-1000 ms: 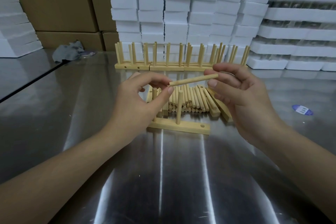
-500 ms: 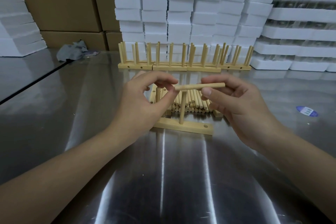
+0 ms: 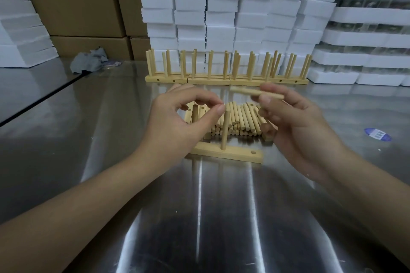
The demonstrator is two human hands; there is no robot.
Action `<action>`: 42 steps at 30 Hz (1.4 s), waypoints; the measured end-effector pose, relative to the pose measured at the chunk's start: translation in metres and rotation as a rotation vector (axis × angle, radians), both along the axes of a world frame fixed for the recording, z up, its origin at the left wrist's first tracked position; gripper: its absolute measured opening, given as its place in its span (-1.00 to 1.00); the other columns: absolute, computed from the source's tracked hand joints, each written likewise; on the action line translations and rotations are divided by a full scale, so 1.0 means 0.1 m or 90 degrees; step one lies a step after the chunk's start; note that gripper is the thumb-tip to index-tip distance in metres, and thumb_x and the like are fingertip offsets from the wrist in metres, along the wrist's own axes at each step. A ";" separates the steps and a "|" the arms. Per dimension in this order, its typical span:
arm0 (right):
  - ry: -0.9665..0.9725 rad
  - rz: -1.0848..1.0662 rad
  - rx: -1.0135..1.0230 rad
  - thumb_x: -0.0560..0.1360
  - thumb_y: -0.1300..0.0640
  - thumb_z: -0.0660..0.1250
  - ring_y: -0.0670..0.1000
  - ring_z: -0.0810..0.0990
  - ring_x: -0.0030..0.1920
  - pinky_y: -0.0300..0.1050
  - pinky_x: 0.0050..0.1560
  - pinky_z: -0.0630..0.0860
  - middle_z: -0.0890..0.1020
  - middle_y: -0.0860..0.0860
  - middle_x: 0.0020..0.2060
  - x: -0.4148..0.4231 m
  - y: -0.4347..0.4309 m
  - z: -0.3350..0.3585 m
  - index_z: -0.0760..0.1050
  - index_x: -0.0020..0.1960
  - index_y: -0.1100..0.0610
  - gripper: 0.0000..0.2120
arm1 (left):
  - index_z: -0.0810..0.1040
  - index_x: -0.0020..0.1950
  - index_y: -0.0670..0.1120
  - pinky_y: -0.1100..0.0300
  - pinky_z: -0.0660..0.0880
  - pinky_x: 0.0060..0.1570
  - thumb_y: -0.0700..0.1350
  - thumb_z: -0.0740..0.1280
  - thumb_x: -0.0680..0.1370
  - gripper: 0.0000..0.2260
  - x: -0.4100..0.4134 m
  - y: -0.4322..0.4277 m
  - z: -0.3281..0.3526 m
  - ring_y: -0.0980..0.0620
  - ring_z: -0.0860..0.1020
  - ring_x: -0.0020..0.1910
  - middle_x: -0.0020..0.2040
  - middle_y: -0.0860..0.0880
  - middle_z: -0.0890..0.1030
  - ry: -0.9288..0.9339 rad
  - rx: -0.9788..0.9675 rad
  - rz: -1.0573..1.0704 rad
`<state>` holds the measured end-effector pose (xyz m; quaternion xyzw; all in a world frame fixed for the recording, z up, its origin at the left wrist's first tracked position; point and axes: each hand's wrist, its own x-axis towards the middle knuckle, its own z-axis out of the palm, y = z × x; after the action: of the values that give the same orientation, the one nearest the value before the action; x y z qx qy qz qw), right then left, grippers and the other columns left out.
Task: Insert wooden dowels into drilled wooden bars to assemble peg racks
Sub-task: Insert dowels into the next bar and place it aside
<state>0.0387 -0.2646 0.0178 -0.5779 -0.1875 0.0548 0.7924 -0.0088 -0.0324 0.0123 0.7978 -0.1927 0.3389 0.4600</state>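
A drilled wooden bar [image 3: 235, 154] lies on the steel table with two dowels upright in it. One dowel [image 3: 225, 131] stands near the middle and another [image 3: 195, 115] shows through the ring of my left fingers. A hole [image 3: 253, 152] near the bar's right end is empty. My right hand [image 3: 297, 126] pinches a loose dowel [image 3: 255, 92], held level above the pile of loose dowels [image 3: 241, 119]. My left hand [image 3: 177, 124] hovers over the bar's left part, thumb and forefinger curled close together with nothing between them.
A row of finished peg racks [image 3: 226, 73] stands behind the pile. White foam blocks [image 3: 221, 6] and cardboard boxes [image 3: 73, 0] are stacked at the back. A grey rag [image 3: 91, 61] lies at the far left and a blue sticker [image 3: 377, 134] on the right.
The dowel has left my left fingertips. My right hand has carried it up and to the right, and the left hand has stayed over the bar.
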 end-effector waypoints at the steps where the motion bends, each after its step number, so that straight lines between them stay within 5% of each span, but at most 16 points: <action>1: 0.034 0.018 0.044 0.39 0.05 0.60 -0.12 0.62 -0.17 -0.26 -0.28 0.51 0.73 -0.04 -0.01 0.02 -0.01 0.01 0.75 0.05 -0.05 -0.76 | 0.72 0.03 0.12 0.23 0.46 0.01 -0.07 0.53 0.57 -0.90 0.00 0.00 0.00 -0.02 0.62 0.08 -0.07 0.16 0.72 0.002 -0.004 0.001; 4: 0.031 0.035 0.045 0.48 0.03 0.55 -0.13 0.58 -0.20 -0.26 -0.26 0.52 0.65 -0.08 -0.13 0.10 -0.15 0.11 0.74 0.05 -0.02 -0.85 | 0.71 0.09 0.11 0.26 0.44 0.02 -0.05 0.53 0.57 -0.88 0.03 0.02 -0.02 0.00 0.61 0.11 -0.02 0.16 0.70 0.007 0.011 0.006; 14: -0.270 -0.020 -0.387 0.52 -0.06 0.51 -0.09 0.69 -0.16 -0.31 -0.16 0.57 0.75 0.03 -0.14 0.14 -0.39 0.23 0.73 -0.05 0.03 -0.83 | 0.69 0.27 0.05 0.21 0.51 0.11 -0.06 0.49 0.59 -0.76 0.08 0.01 -0.12 -0.01 0.60 0.11 0.08 0.11 0.67 -0.004 0.115 -0.034; 21: -0.332 0.005 -0.475 0.58 0.00 0.45 -0.14 0.70 -0.23 -0.38 -0.19 0.54 0.73 -0.07 -0.24 0.08 -0.28 0.19 0.72 -0.02 0.06 -0.86 | 0.70 0.26 0.03 0.29 0.53 -0.02 -0.12 0.50 0.61 -0.77 0.10 0.03 -0.11 0.03 0.66 0.03 0.04 0.16 0.69 0.003 0.109 -0.037; 23: -0.347 0.002 -0.492 0.58 -0.03 0.45 -0.09 0.71 -0.21 -0.27 -0.19 0.59 0.73 -0.07 -0.22 0.06 -0.29 0.21 0.71 -0.03 0.00 -0.88 | 0.70 0.26 0.04 0.29 0.55 -0.05 -0.12 0.50 0.61 -0.77 0.10 0.03 -0.11 0.02 0.66 0.00 0.04 0.19 0.68 0.008 0.106 -0.038; 27: -0.396 -0.011 -0.549 0.60 -0.16 0.44 0.08 0.72 -0.21 0.24 -0.17 0.67 0.73 -0.04 -0.20 0.04 -0.30 0.24 0.69 -0.03 -0.14 -0.87 | 0.69 0.26 0.08 0.21 0.60 -0.10 -0.10 0.50 0.62 -0.77 0.11 0.04 -0.12 -0.06 0.66 -0.05 0.03 0.16 0.69 0.019 0.100 -0.041; 34: -0.416 -0.015 -0.545 0.62 -0.12 0.43 0.08 0.72 -0.22 0.30 -0.16 0.65 0.72 -0.03 -0.21 0.02 -0.27 0.23 0.68 0.00 -0.12 -0.89 | 0.69 0.26 0.09 0.16 0.61 -0.15 -0.09 0.50 0.62 -0.77 0.11 0.03 -0.13 -0.09 0.64 -0.08 0.01 0.14 0.70 0.022 0.093 -0.040; 36: -0.404 -0.015 -0.542 0.59 -0.13 0.43 0.07 0.72 -0.23 0.27 -0.19 0.66 0.73 -0.02 -0.22 0.01 -0.25 0.22 0.69 -0.02 -0.10 -0.87 | 0.69 0.26 0.09 0.16 0.61 -0.16 -0.09 0.50 0.62 -0.77 0.11 0.04 -0.13 -0.08 0.64 -0.09 0.01 0.14 0.69 0.023 0.096 -0.039; 40: -0.389 -0.004 -0.546 0.54 -0.14 0.45 -0.02 0.69 -0.30 -0.19 -0.30 0.61 0.70 0.00 -0.28 -0.01 -0.23 0.19 0.67 -0.06 0.00 -0.80 | 0.69 0.26 0.09 0.13 0.62 -0.16 -0.09 0.50 0.62 -0.77 0.11 0.04 -0.13 -0.08 0.64 -0.10 0.00 0.14 0.69 0.027 0.094 -0.044; 42: -0.380 -0.009 -0.540 0.50 -0.13 0.48 -0.02 0.68 -0.31 -0.26 -0.32 0.57 0.69 0.02 -0.30 0.00 -0.22 0.18 0.61 -0.14 0.07 -0.73 | 0.69 0.26 0.09 0.10 0.62 -0.16 -0.10 0.50 0.62 -0.77 0.10 0.03 -0.13 -0.09 0.64 -0.11 -0.01 0.15 0.69 0.023 0.092 -0.043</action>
<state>0.0387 -0.2865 0.0358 -0.8400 -0.3630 -0.0468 0.4005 0.0014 -0.0289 -0.0008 0.8277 -0.2355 0.2941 0.4159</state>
